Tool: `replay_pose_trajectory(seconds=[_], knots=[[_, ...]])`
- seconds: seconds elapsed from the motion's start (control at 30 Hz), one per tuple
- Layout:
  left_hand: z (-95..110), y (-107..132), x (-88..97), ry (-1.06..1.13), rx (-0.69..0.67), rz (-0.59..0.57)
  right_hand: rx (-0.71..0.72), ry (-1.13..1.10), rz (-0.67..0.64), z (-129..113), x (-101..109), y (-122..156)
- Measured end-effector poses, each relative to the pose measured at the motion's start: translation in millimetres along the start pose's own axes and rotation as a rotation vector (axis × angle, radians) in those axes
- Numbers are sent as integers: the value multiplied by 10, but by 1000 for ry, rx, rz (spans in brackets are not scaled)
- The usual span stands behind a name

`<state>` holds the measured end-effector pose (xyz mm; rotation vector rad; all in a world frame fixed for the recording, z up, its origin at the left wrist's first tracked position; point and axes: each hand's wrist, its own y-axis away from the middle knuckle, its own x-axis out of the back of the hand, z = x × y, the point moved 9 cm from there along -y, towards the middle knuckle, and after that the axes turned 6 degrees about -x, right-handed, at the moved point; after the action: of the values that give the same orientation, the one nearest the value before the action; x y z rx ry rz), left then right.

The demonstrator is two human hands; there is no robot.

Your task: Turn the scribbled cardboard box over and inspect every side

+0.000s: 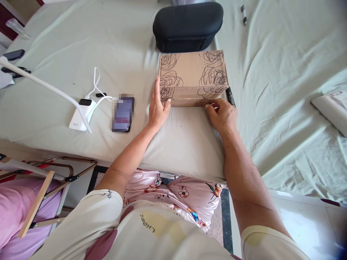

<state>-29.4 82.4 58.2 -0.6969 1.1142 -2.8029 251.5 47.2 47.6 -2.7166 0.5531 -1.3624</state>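
A brown cardboard box point(189, 70) with black scribbled spirals on its top and front lies on the cloth-covered table. My left hand point(158, 108) grips its left front corner, fingers straight along the side and thumb on the front face. At the front right, my right hand point(222, 113) has thumb and fingers closed at the box's lower edge; the fingertips are partly hidden. Beside the box's right side, just past my right hand, lies a black marker point(230, 96).
Behind the box sits a black hard case point(188, 27). A pen point(244, 15) lies at the back right. On the left are a white power bank point(81, 117) with a cable, a phone point(123, 113) and a white curved arm point(48, 85). A folding chair point(40, 202) stands lower left.
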Motion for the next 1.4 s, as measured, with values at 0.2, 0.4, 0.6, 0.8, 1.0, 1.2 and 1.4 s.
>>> replay_pose_trajectory(seconds=[0.2, 0.4, 0.6, 0.8, 1.0, 1.2, 1.4], knots=[[-282, 91, -18, -23, 298, -27, 31, 1, 25, 7, -15, -13], [-117, 36, 120, -118, 222, 58, 67, -226, 112, -84, 138, 42], [217, -15, 382, -118, 12, 267, 195, -449, 331, -299, 571, 234], [347, -8, 415, -125, -77, 257, 147, -437, 411, -324, 679, 311], [237, -25, 243, -80, -45, 94, 174, -417, 439, -343, 657, 352], [408, -53, 154, -206, -72, 19, 259, -101, 364, -621, 651, 438], [627, -28, -26, -152, -35, -74, 251, 130, 235, -853, 451, 507]])
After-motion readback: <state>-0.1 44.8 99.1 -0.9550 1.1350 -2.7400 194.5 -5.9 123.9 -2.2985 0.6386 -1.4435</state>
